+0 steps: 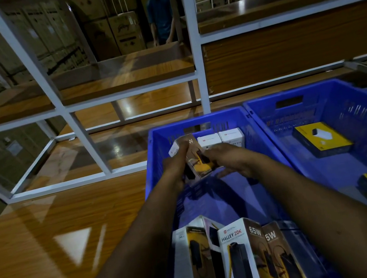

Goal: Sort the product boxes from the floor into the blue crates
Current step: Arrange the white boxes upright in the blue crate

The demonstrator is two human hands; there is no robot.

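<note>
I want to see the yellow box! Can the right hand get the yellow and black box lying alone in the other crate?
Probably yes, but not at once. The right hand is busy holding a box with the left hand. The yellow and black box lies uncovered in the open right crate.

Left crate (pixel 156 158): middle floor free, white boxes (pixel 220 138) far, upright boxes (pixel 239 258) near.

Site: warehouse / stockroom. Evidence: stacked brown cartons (pixel 110 29) along back wall; white steel racking (pixel 194 40) w/ wooden shelf boards (pixel 118 77); blue plastic crates (pixel 260 126) holding boxed retail power banks (pixel 240 258), several of same model; second worker (pixel 160 11) stood btwn racks.
</note>
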